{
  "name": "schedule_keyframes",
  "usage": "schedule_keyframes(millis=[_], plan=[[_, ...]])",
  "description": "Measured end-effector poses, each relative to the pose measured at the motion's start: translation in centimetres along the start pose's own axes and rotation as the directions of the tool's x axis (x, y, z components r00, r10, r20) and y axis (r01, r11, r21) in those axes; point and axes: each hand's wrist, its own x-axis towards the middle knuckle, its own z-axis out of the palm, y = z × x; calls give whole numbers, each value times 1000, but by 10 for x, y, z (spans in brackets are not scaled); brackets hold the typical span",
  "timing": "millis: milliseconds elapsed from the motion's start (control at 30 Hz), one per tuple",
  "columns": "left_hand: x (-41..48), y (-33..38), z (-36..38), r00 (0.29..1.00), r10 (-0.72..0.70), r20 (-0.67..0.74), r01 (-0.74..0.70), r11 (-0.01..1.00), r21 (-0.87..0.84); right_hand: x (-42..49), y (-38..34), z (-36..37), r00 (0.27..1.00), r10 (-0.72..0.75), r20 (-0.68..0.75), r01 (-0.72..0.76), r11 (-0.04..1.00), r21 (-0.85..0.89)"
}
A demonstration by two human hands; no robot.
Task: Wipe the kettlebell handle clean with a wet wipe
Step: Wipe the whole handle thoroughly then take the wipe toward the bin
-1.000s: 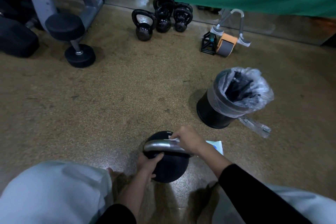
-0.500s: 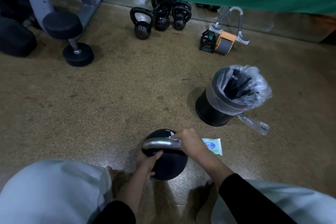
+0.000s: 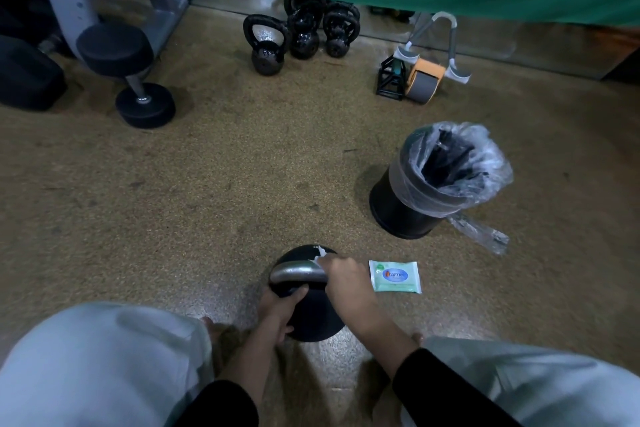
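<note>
A black kettlebell (image 3: 313, 319) with a silver handle (image 3: 294, 273) stands on the floor between my knees. My right hand (image 3: 346, 282) grips the right end of the handle with a white wet wipe (image 3: 320, 258) wrapped under its fingers; only a corner of the wipe shows. My left hand (image 3: 278, 310) holds the near left side of the kettlebell's body, thumb up under the handle. A green pack of wet wipes (image 3: 394, 276) lies flat on the floor just right of my right hand.
A black bin with a clear plastic liner (image 3: 433, 180) stands to the right, farther off. Three black kettlebells (image 3: 301, 35) sit by the green curtain. An ab roller (image 3: 424, 74) and a dumbbell (image 3: 138, 87) under a machine frame lie at the back.
My right hand with the wipe has slid rightward along the handle, baring more of the silver bar. The left hand stays on the kettlebell. The view shifted slightly.
</note>
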Motion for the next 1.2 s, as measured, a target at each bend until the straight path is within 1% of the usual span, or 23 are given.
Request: schedule_keyframes(millis=[133,233,333,533,667,733,800,900,1000,1067,1133,1200], plan=[[-1,1,0,1000,-3,-3,3,1000,-10,-20,3,11,995,-90,-43,91,995,41],[-4,2,0,1000,-1,-3,1,1000,9,-26,12,11,991,-63,-119,71,995,64],[-3,1,0,1000,-3,-4,3,1000,13,-19,7,10,991,-45,-130,57,994,95],[-4,2,0,1000,-11,-3,11,1000,12,-34,10,16,972,-138,-190,159,982,103],[-5,4,0,1000,-1,-12,1,999,35,-28,17,15,971,-80,-223,107,988,109],[-5,3,0,1000,2,-18,-1,999,48,-27,12,17,962,-123,-244,146,986,75],[-4,2,1,1000,-1,-18,2,999,48,-29,10,18,952,-154,-265,181,980,79],[-4,2,1,1000,-2,-21,3,999,38,-31,19,17,934,-163,-318,192,980,61],[-2,3,1,1000,-2,-30,3,999,43,-22,20,13,949,-137,-285,147,989,13],[-1,1,2,1000,-1,-31,2,999,48,-18,17,19,952,-142,-270,146,989,-8],[-2,1,2,999,3,-32,-2,998,59,-21,18,30,952,-159,-260,168,986,12],[-1,1,2,999,9,-33,-7,998,60,-26,25,35,946,-143,-291,167,984,58]])
